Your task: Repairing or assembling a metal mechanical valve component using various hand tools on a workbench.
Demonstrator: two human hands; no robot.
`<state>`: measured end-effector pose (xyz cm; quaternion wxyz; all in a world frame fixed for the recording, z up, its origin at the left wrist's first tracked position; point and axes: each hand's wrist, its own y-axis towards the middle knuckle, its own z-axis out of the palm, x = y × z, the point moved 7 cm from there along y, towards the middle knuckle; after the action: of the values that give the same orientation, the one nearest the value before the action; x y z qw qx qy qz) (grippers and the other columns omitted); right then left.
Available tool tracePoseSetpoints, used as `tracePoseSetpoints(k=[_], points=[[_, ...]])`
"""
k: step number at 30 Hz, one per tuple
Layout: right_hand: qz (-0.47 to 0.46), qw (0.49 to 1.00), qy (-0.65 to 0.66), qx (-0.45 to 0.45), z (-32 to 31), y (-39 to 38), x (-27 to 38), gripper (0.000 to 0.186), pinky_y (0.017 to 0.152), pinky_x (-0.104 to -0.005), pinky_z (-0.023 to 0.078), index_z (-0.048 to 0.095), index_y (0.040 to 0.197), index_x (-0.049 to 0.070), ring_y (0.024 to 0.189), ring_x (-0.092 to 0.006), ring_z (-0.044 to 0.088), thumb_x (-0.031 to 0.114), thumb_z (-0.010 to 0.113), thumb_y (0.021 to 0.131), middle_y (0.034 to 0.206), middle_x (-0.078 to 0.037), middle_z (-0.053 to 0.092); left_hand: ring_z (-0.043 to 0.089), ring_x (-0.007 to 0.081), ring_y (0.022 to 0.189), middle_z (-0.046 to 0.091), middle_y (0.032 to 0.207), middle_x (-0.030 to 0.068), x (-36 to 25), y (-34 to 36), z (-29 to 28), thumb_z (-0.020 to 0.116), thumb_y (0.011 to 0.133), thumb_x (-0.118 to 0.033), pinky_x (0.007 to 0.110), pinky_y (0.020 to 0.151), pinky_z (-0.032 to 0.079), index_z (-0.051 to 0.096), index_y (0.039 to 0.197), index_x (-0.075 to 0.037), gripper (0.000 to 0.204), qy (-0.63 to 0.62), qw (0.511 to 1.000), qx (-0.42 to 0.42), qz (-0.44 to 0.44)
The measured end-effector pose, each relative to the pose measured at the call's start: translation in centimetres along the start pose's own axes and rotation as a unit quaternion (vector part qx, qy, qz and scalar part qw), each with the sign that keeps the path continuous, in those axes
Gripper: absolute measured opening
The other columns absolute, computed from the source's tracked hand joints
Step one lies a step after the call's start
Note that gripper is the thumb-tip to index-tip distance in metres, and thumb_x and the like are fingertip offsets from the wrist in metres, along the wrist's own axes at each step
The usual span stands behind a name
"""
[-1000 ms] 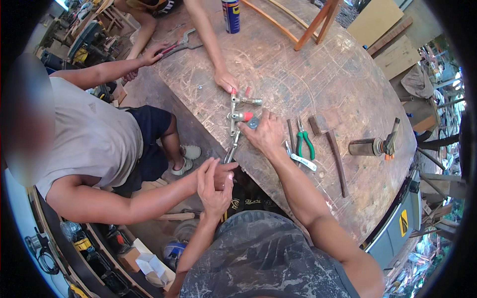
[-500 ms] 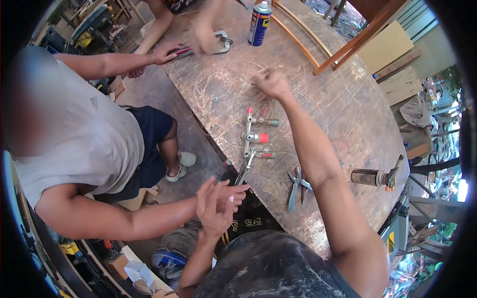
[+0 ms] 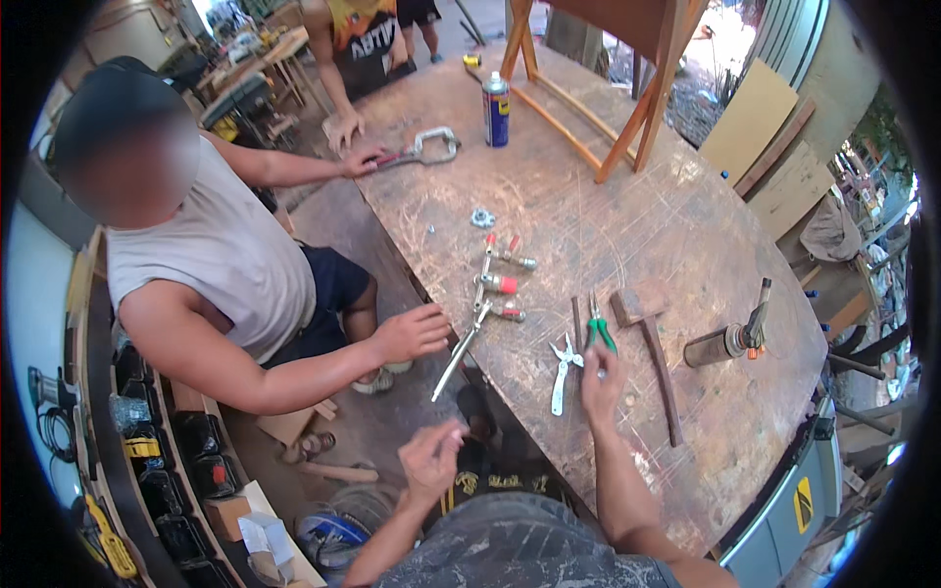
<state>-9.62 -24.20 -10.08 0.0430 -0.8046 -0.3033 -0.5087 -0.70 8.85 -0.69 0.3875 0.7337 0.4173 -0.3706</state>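
My left hand (image 3: 431, 459) is raised in front of the table edge, its fingertips pinched; whatever is between them is too small to make out. My right hand (image 3: 602, 384) is low over the table, its fingers closed around the handle ends of green-handled pliers (image 3: 599, 328). Just left of these lie a grey multi-tool (image 3: 564, 377) with spread jaws and a thin dark rod (image 3: 577, 323). A wooden mallet (image 3: 652, 338) lies to the right. Farther off is a metal valve manifold (image 3: 480, 294) with red parts, its tube end over the table edge.
A co-worker's hand (image 3: 412, 333) hovers beside the manifold; the other rests on a locking C-clamp (image 3: 431, 147). A small metal piece (image 3: 482, 218), a spray can (image 3: 497, 113) and a wooden frame (image 3: 588, 127) occupy the far side. A torch canister (image 3: 716, 347) lies right. Another person stands beyond.
My right hand has drawn back from the table's middle to the pliers. A small metal piece now shows near where it was. My left hand has moved from beside the co-worker's hand. The view has tilted up.
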Motion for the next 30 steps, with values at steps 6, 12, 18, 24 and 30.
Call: tracePoseSetpoints(k=[6, 12, 18, 24, 30], points=[[-0.088, 0.996, 0.002, -0.010, -2.2, -4.8, 2.7, 0.020, 0.077, -0.0408, 0.052, 0.069, 0.093, 0.000, 0.083, -0.0303, 0.067, 0.020, 0.070, 0.097, 0.087, -0.018, 0.068, 0.070, 0.0200, 0.062, 0.072, 0.068, 0.0101, -0.6, -6.1, 1.9, 0.079, 0.090, -0.014, 0.033, 0.059, 0.054, 0.075, 0.079, -0.002, 0.017, 0.018, 0.998, 0.042, -0.044], [-0.106, 0.992, -0.019, 0.061, 2.7, -2.0, 4.1, 0.026, 0.066, -0.0427, 0.052, 0.070, 0.098, 0.001, 0.068, -0.0335, 0.065, 0.025, 0.073, 0.091, 0.073, -0.013, 0.066, 0.071, 0.0199, 0.066, 0.073, 0.072, 0.0127, 0.4, -8.0, -1.0, 0.078, 0.092, -0.020, 0.033, 0.063, 0.055, 0.077, 0.085, -0.002, 0.020, 0.010, 0.997, 0.056, -0.045], [-0.263, 0.928, -0.164, 0.207, 11.2, 22.6, 24.0, 0.055, 0.081, -0.0529, 0.055, 0.056, 0.136, 0.000, 0.093, -0.0462, 0.068, 0.025, 0.069, 0.088, 0.107, -0.028, 0.070, 0.074, 0.0311, 0.081, 0.075, 0.084, 0.0138, 6.8, -12.0, -6.0, 0.081, 0.089, -0.021, 0.042, 0.079, 0.057, 0.075, 0.113, -0.005, 0.030, 0.058, 0.996, 0.051, -0.052], [-0.335, 0.918, -0.205, 0.061, 5.5, 25.8, 49.2, 0.061, 0.084, -0.0546, 0.056, 0.052, 0.140, 0.002, 0.098, -0.0467, 0.070, 0.034, 0.068, 0.090, 0.109, -0.030, 0.071, 0.072, 0.0344, 0.089, 0.075, 0.093, 0.0172, 19.9, -26.2, -13.1, 0.076, 0.093, -0.027, 0.042, 0.085, 0.055, 0.069, 0.124, 0.001, 0.042, 0.096, 0.955, 0.065, -0.272], [-0.387, 0.912, -0.117, -0.065, 2.5, 13.3, 55.1, 0.069, 0.087, -0.0545, 0.057, 0.049, 0.145, 0.003, 0.101, -0.0453, 0.071, 0.044, 0.067, 0.093, 0.108, -0.031, 0.072, 0.072, 0.0393, 0.098, 0.076, 0.103, 0.0214, 29.8, -40.6, -17.6, 0.080, 0.086, -0.031, 0.047, 0.090, 0.055, 0.068, 0.129, 0.000, 0.054, 0.186, 0.900, 0.019, -0.394]])
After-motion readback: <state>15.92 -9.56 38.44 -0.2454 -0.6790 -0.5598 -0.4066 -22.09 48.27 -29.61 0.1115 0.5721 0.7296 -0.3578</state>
